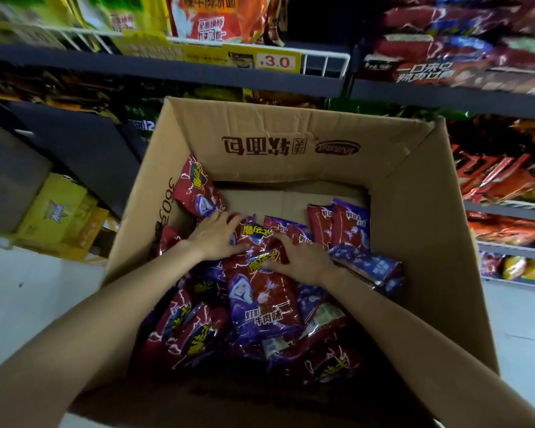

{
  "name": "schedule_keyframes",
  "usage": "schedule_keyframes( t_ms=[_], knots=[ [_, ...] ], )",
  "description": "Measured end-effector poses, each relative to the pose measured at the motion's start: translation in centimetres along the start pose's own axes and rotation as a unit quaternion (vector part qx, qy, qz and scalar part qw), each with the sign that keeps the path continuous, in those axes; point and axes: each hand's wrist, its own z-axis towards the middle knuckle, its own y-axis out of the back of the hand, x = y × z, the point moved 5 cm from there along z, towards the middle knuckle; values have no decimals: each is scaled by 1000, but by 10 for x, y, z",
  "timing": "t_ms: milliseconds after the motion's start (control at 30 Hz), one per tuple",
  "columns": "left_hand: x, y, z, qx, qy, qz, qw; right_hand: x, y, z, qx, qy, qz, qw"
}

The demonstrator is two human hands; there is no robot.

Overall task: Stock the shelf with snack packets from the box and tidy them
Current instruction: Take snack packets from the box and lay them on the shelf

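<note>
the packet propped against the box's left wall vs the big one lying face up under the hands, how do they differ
The propped packet stands tilted against the cardboard box wall; the face-up packet lies flat on the pile. No hand touches the propped one, while the left hand and right hand rest at the face-up one's top edge. Both share the red and purple design with yellow lettering.

One cardboard box (291, 143) stands open on the floor. Inside it lies a loose heap of red and purple snack packets (260, 298); about a dozen or more show, overlapping too much for an exact count. Two bare hands reach into the box, the left hand (217, 236) and the right hand (303, 257). Above the box, one yellow price tag (277, 61) is readable. Left of the box stand two yellow cartons (59, 211).
</note>
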Motion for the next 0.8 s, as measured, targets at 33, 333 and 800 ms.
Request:
schedule_keyframes(
  t_ms=[33,333,800],
  knots=[
    [-1,-1,2,5,6,7,1000,2,-5,0,0,-15,13,1000],
    [-8,10,1,42,-6,37,998,18,15,-11,-38,-52,169,984],
    [-45,115,-66,-215,-47,63,973,-17,125,-149,-354,-41,203,912]
  ],
)
